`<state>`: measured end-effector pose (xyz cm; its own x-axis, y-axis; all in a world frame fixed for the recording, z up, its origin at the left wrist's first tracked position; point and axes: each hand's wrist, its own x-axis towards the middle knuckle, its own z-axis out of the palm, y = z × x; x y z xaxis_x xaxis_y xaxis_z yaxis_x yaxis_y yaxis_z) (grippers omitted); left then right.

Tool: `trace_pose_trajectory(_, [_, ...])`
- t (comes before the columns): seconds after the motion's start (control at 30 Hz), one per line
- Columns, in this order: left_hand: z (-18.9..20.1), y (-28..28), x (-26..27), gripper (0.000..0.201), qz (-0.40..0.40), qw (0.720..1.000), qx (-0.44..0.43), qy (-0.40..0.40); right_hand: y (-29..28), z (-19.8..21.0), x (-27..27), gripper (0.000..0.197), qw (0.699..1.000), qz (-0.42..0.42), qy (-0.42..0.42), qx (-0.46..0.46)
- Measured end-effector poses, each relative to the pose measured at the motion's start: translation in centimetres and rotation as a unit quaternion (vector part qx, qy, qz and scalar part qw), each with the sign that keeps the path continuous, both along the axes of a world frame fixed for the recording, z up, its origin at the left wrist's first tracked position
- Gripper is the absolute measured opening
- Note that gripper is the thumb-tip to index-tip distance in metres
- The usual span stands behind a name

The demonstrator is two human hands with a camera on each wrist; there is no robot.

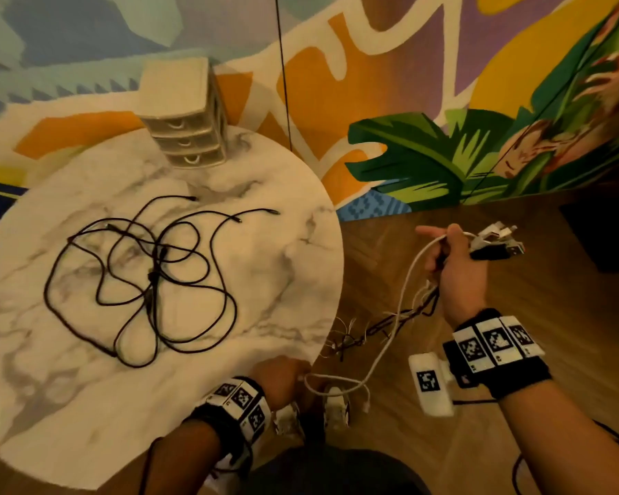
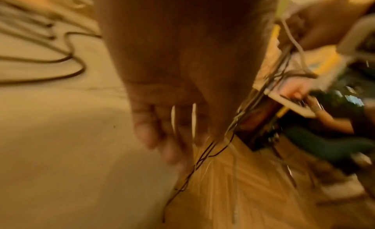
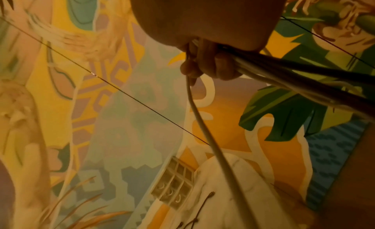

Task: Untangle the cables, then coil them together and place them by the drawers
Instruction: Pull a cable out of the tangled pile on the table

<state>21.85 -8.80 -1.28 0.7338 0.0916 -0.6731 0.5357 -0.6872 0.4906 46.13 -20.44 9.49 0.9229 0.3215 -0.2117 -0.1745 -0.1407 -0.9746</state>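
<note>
In the head view, the right hand (image 1: 454, 269) sits in the right middle of the frame, held out over the wooden floor (image 1: 551, 298) beyond the marble edge. Its fingers (image 3: 223, 69) are curled round a bundle of cables (image 1: 408, 312), with several USB plugs (image 1: 497, 241) sticking out past the thumb side; the index finger points out straight toward the left. From that grip a white cable (image 1: 404, 280) loops downward, and a twisted strand of black and white leads runs down and left toward the left hand (image 1: 283, 380) at the lower centre. That hand is at the rim of the round marble surface (image 1: 272, 244). The left wrist view is heavily blurred: thin white strands cross its fingers (image 2: 146, 128), which hang loosely, but I cannot tell whether they pinch anything.

A loose tangle of black cables (image 1: 147, 276) lies on the marble in the left middle of the frame, well apart from both hands, its plug ends fanning toward the upper right. The small beige drawers (image 1: 186, 130), three stacked, stand at the far edge of the marble, upper centre-left, apart from the tangle. A colourful painted wall (image 1: 444, 119) fills the top of the frame.
</note>
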Motion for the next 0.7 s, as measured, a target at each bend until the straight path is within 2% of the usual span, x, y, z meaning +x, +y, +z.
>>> trace_pose_trajectory(0.03, [0.0, -0.3, 0.6, 0.023, -0.034, 0.998, 0.029, 0.033, -0.7, 0.0, 0.0, 0.046, 1.0, 0.01, -0.003, -0.006])
trace_pose_trajectory(0.1, [1.5, -0.7, 2.5, 0.023, -0.016, 1.0, 0.025, 0.002, -1.4, -0.1, -0.5, 0.046, 0.999, 0.045, -0.01, -0.02])
trace_pose_trajectory(0.17, [4.7, -1.4, 6.0, 0.03, 0.079, 0.99, -0.018, -0.115, -1.9, -0.1, -1.2, 0.046, 0.997, 0.075, -0.012, -0.03])
trace_pose_trajectory(0.23, [8.1, -2.6, 10.1, 0.049, 0.129, 0.963, -0.046, -0.233, -2.2, 0.1, -1.7, 0.045, 0.996, 0.089, 0.0, -0.02])
trace_pose_trajectory(0.27, [9.6, -3.0, 11.9, 0.051, 0.141, 0.95, -0.077, -0.267, -2.2, 0.3, -1.8, 0.045, 0.996, 0.09, 0.011, -0.017])
trace_pose_trajectory(0.33, [11.4, -3.6, 14.8, 0.037, 0.147, 0.938, -0.164, -0.268, -2.3, 0.8, -1.6, 0.044, 0.995, 0.091, 0.019, -0.02])
trace_pose_trajectory(0.4, [11.8, -3.5, 16.7, 0.018, 0.151, 0.938, -0.184, -0.25, -2.8, 1.0, -1.0, 0.043, 0.995, 0.086, -0.014, -0.038])
trace_pose_trajectory(0.47, [10.3, -2.6, 17.7, 0.018, 0.2, 0.932, -0.18, -0.243, -3.5, 1.4, 0.0, 0.045, 0.997, 0.063, -0.032, -0.043])
trace_pose_trajectory(0.53, [8.2, -1.7, 17.5, 0.018, 0.257, 0.921, -0.214, -0.199, -4.3, 1.7, 0.7, 0.048, 0.997, 0.053, -0.033, -0.05])
trace_pose_trajectory(0.57, [6.9, -1.2, 17.2, 0.019, 0.258, 0.929, -0.201, -0.174, -4.6, 1.9, 0.9, 0.049, 0.997, 0.055, -0.03, -0.049])
trace_pose_trajectory(0.63, [5.4, -0.6, 16.7, 0.028, 0.158, 0.981, -0.045, -0.103, -4.9, 2.3, 1.2, 0.05, 0.997, 0.06, -0.019, -0.042])
trace_pose_trajectory(0.67, [5.0, -0.4, 16.5, 0.035, 0.102, 0.99, 0.043, -0.085, -4.9, 2.6, 1.2, 0.049, 0.997, 0.062, -0.016, -0.04])
trace_pose_trajectory(0.7, [5.3, -0.5, 16.5, 0.042, 0.084, 0.989, 0.073, -0.103, -4.9, 2.7, 1.3, 0.049, 0.997, 0.065, -0.026, -0.041])
